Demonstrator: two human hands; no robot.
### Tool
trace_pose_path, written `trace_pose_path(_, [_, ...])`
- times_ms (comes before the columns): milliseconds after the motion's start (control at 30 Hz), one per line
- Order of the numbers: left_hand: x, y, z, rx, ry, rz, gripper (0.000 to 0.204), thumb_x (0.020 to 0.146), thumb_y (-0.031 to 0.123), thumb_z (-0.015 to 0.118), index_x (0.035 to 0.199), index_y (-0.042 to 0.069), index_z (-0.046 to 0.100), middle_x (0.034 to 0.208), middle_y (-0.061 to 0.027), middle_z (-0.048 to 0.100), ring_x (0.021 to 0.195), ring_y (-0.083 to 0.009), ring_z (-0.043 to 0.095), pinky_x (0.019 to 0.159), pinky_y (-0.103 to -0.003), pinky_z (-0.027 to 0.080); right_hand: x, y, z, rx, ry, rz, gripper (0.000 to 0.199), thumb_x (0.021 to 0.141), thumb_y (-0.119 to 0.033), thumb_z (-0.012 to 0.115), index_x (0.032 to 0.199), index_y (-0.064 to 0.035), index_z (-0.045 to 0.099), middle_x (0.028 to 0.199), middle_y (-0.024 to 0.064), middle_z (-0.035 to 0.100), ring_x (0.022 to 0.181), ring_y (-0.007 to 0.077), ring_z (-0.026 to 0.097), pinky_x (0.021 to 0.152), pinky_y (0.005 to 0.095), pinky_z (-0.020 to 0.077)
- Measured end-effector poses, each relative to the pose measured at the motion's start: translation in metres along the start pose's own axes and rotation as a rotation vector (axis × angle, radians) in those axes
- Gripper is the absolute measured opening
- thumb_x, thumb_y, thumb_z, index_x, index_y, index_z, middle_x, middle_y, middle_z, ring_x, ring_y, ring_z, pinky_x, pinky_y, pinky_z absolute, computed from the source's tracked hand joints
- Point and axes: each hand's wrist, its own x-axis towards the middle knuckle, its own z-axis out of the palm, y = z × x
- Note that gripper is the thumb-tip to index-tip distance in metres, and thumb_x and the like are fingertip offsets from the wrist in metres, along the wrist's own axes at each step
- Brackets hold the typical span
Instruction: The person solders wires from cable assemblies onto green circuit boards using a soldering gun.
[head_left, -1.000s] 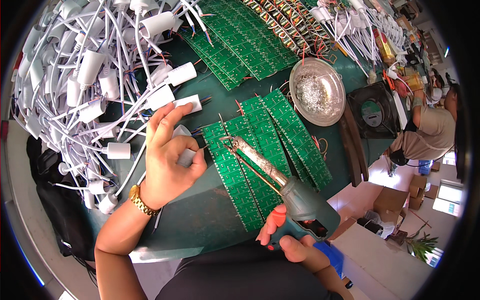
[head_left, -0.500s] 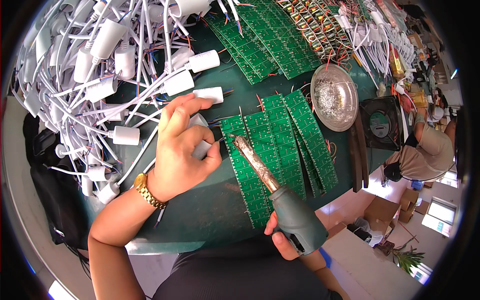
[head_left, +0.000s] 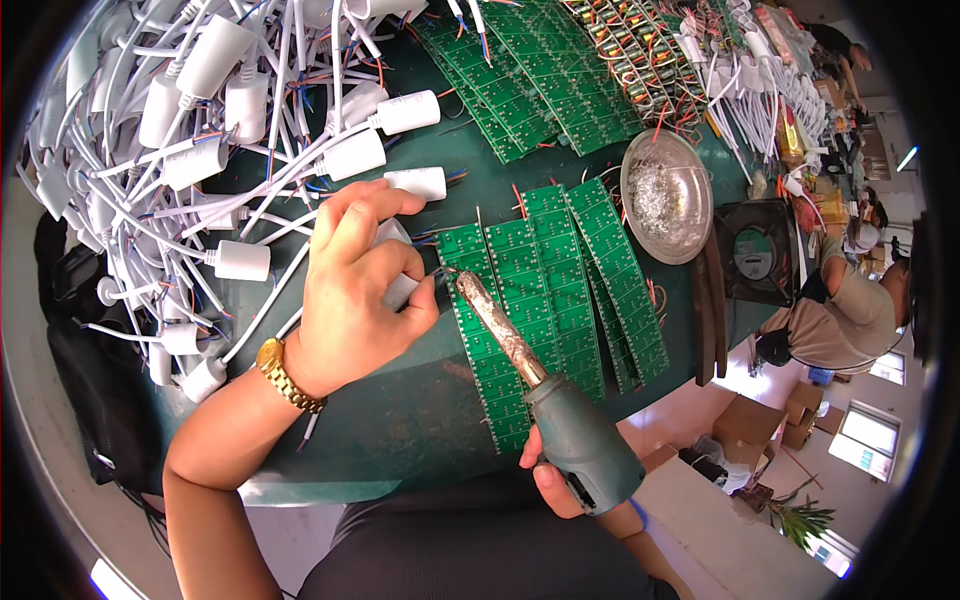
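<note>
- The left hand point(head_left: 355, 290) is pinching a small white plug housing point(head_left: 400, 290) with its wire leads at the top edge of the nearest green circuit board point(head_left: 485, 330), fingers curled tight around it.
- The right hand point(head_left: 560, 480) is gripping the green handle of a soldering iron point(head_left: 545, 390), its crusted tip touching or just beside those leads.
- To my eye a joint is being soldered at the board's corner.
- Next calls for steady hands and a brief, exact touch; more boards are lying beside it on the green counter point(head_left: 400, 440).
</note>
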Motion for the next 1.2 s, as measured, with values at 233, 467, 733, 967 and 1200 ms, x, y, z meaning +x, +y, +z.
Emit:
trace_pose_path(233, [-0.002, 0.0, -0.001, 0.011, -0.017, -0.042, 0.021, 0.055, -0.005, 0.07, 0.068, 0.005, 0.056, 0.112, -0.0116, 0.059, 0.117, -0.0388, 0.049, 0.097, -0.049, 0.043, -0.006, 0.0, -0.004, 0.077, 0.009, 0.082, 0.025, 0.084, -0.021, 0.064, 0.095, -0.0009, 0.055, 0.081, 0.0089, 0.059, 0.072, 0.0165, 0.059, 0.067, 0.0304, 0.0506])
trace_pose_path(467, [-0.003, -0.001, 0.0, -0.001, -0.019, -0.061, 0.019, 0.057, -0.005, 0.07, 0.068, 0.005, 0.058, 0.107, -0.0083, 0.06, 0.118, -0.0381, 0.048, 0.093, -0.045, 0.046, -0.011, 0.003, 0.0, 0.467, 0.148, 0.07, 0.047, 0.086, -0.022, 0.062, 0.126, -0.0041, 0.042, 0.086, 0.0112, 0.057, 0.074, 0.0187, 0.06, 0.066, 0.0327, 0.0516])
trace_pose_path(733, [-0.004, 0.005, -0.003, 0.068, -0.042, -0.071, 0.016, 0.061, -0.002, 0.071, 0.068, 0.006, 0.059, 0.111, -0.0069, 0.061, 0.119, -0.0371, 0.048, 0.097, -0.046, 0.039, -0.007, -0.005, -0.006, 0.434, 0.25, 0.044, 0.047, 0.089, -0.023, 0.057, 0.128, -0.0046, 0.038, 0.087, 0.0118, 0.056, 0.073, 0.0188, 0.06, 0.063, 0.0326, 0.0511])
trace_pose_path(967, [0.002, 0.011, -0.009, 0.328, -0.108, 0.071, 0.012, 0.063, 0.006, 0.071, 0.066, 0.008, 0.06, 0.112, -0.0017, 0.066, 0.129, -0.0355, 0.046, 0.1, -0.065, 0.022, -0.002, -0.009, -0.005, 0.479, 0.299, 0.074, 0.045, 0.089, -0.021, 0.055, 0.128, -0.0051, 0.039, 0.086, 0.0117, 0.056, 0.072, 0.0189, 0.059, 0.064, 0.0329, 0.0508])
trace_pose_path(1200, [0.012, 0.001, -0.014, 0.098, -0.237, -0.019, 0.014, 0.067, 0.002, 0.067, 0.067, 0.011, 0.056, 0.093, 0.0024, 0.069, 0.132, -0.0328, 0.045, 0.108, -0.067, 0.008, 0.009, -0.006, 0.002, 0.572, 0.313, -0.013, 0.015, 0.081, -0.011, 0.063, 0.092, -0.004, 0.056, 0.084, 0.0054, 0.056, 0.07, 0.0132, 0.056, 0.061, 0.028, 0.0476])
